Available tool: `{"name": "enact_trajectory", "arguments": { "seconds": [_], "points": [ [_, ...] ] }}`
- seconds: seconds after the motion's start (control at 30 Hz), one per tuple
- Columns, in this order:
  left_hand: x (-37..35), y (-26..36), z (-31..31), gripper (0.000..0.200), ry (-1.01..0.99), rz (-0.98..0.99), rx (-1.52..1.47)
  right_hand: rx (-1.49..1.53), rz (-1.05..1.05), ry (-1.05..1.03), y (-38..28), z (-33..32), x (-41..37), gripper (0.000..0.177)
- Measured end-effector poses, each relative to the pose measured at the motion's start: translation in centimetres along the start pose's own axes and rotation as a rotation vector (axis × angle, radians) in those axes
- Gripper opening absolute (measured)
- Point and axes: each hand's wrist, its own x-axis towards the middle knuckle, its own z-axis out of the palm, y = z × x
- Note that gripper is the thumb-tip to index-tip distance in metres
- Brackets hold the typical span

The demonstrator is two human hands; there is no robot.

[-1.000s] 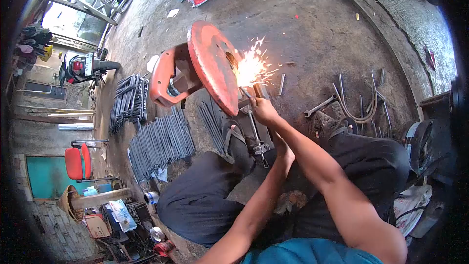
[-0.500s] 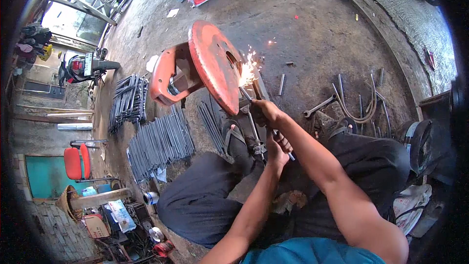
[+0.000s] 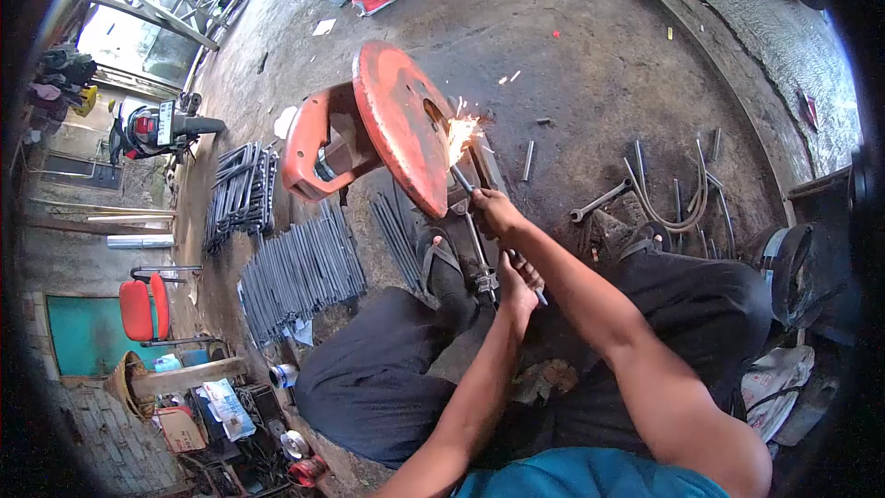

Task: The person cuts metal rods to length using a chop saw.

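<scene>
A cut-off saw with a red blade guard (image 3: 396, 120) and a red loop handle (image 3: 309, 150) stands in front of me. Bright sparks (image 3: 464, 136) fly beside the guard, where the far end of a thin metal tube (image 3: 466, 180) meets the saw; the cutting edge itself is hidden. My right hand (image 3: 498, 212) is wrapped round the tube close to the sparks. Further back, my left hand (image 3: 522, 279) grips the same tube near its rear end, which pokes out past the fingers. Below the hands lies a screw clamp rod (image 3: 479, 254) of the saw's base.
Many cut dark tubes (image 3: 304, 263) lie in a row on the floor at left, with a stack of welded metal pieces (image 3: 241, 194) beyond. A wrench (image 3: 601, 201), a bent tube (image 3: 687, 222) and short offcuts (image 3: 529, 160) lie right. A parked motorbike (image 3: 152, 125) stands far left.
Both hands and the tube have shifted very slightly. The spark spray has changed shape and looks somewhat lower. The saw has barely moved.
</scene>
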Motion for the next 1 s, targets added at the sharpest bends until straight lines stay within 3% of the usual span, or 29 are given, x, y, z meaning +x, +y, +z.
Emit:
{"name": "enact_trajectory", "arguments": {
  "seconds": [0.07,0.13,0.17,0.23,0.27,0.3,0.4,0.43,0.5,0.53,0.57,0.63,0.67,0.7,0.73,0.77,0.8,0.93,1.0],
  "points": [
    [-0.8,0.2,-0.6,0.049,-0.031,-0.041,-0.028,-0.003,0.013,-0.006,-1.1,0.4,-1.0,0.033],
    [1.6,-0.5,-4.2,0.036,-0.501,-0.081,-0.193,-0.181,-0.085,0.053,-0.3,0.6,-0.1,0.03],
    [3.4,-1.6,-4.3,0.036,-0.504,-0.082,-0.194,-0.183,-0.086,0.055,-0.2,0.9,-0.4,0.03],
    [7.8,-4.7,-4.5,0.044,0.388,0.669,0.236,-0.571,-0.379,0.369,0.0,2.3,-1.1,0.024],
    [9.3,-5.2,-7.5,0.048,0.348,0.55,0.872,-0.562,-0.281,0.356,-0.7,2.5,-1.9,0.02],
    [9.7,-6.1,-9.0,0.048,0.353,0.545,0.871,-0.563,-0.276,0.353,-0.4,2.7,-2.4,0.02],
    [10.9,-8.0,-9.4,0.043,0.087,0.788,0.72,-0.637,-0.252,0.432,-0.9,2.8,-3.1,0.025],
    [7.1,-7.2,-7.4,0.043,0.086,0.786,0.721,-0.637,-0.25,0.434,-0.6,2.5,-2.6,0.025],
    [1.2,-1.2,0.6,0.037,0.002,-0.003,-0.137,-0.347,-0.184,0.279,0.1,1.1,-0.9,0.028],
    [3.1,-2.1,-1.2,0.04,-0.083,-0.027,-0.154,-0.225,0.049,0.15,-0.1,0.0,-0.3,0.03],
    [1.8,-1.7,0.0,0.04,-0.083,-0.03,-0.152,-0.223,0.05,0.153,-0.1,-0.1,-0.4,0.03],
    [-2.4,-0.2,3.6,0.044,0.103,0.037,-0.179,-0.287,-0.041,0.113,0.0,-0.4,-0.5,0.03],
    [1.9,-2.1,-1.3,0.037,-0.1,0.065,-0.21,-0.356,-0.166,0.196,0.6,0.1,0.0,0.027],
    [5.9,-7.1,-3.7,0.037,-0.101,0.067,-0.209,-0.355,-0.168,0.194,0.4,0.8,-0.7,0.027],
    [8.0,-10.8,-9.7,0.032,0.079,0.516,0.226,-0.459,-0.267,0.305,-0.2,1.7,-1.8,0.026],
    [13.6,-9.3,-10.2,0.032,0.266,0.953,0.671,-0.559,-0.363,0.418,-0.6,2.2,-2.6,0.026],
    [11.5,-7.8,-8.6,0.032,0.266,0.953,0.677,-0.555,-0.354,0.426,-0.6,2.4,-2.8,0.025],
    [2.4,-2.2,0.7,0.032,0.152,0.494,0.122,-0.688,-0.41,0.455,-0.6,2.4,-2.6,0.02],
    [-3.2,0.2,4.6,0.033,0.093,0.249,-0.149,-0.49,-0.422,0.424,-0.5,2.0,-2.4,0.019]
  ]
}}
